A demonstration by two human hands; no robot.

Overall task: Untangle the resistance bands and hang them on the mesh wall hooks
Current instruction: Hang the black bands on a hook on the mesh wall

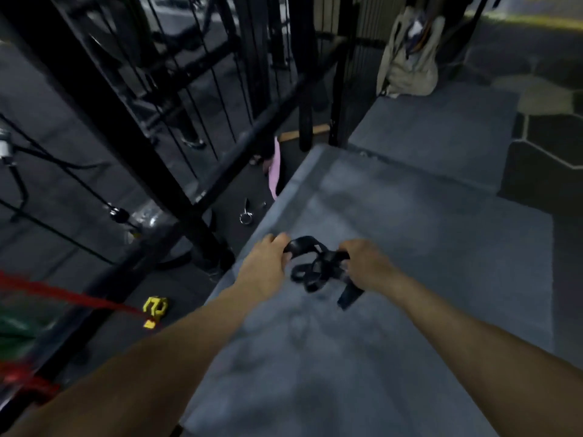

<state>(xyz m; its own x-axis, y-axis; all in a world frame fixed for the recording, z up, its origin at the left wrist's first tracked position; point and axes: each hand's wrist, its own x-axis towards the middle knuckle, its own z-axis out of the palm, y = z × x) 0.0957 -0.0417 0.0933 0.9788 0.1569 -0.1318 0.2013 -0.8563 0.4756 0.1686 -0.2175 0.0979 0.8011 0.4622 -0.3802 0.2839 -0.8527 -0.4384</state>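
While the grey mat (394, 234) spreads wide beneath both forearms, the untangling step is plainly the one in hand: a knotted black resistance band (318, 266) hangs between the two sets of fingers, no hook yet reached. Left hand (266, 263) curls its fingertips round the band's upper loop, and right hand (367, 263) grips the strand beside the knot, a loose tail dangling just below those fingers. Next, I judge, the hands must draw apart and feed that tail back through the coils nearest the right fingertips.

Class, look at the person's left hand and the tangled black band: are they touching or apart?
Touching. The head view shows the left hand with its fingers curled round a loop of the black band; the right hand grips the other side.
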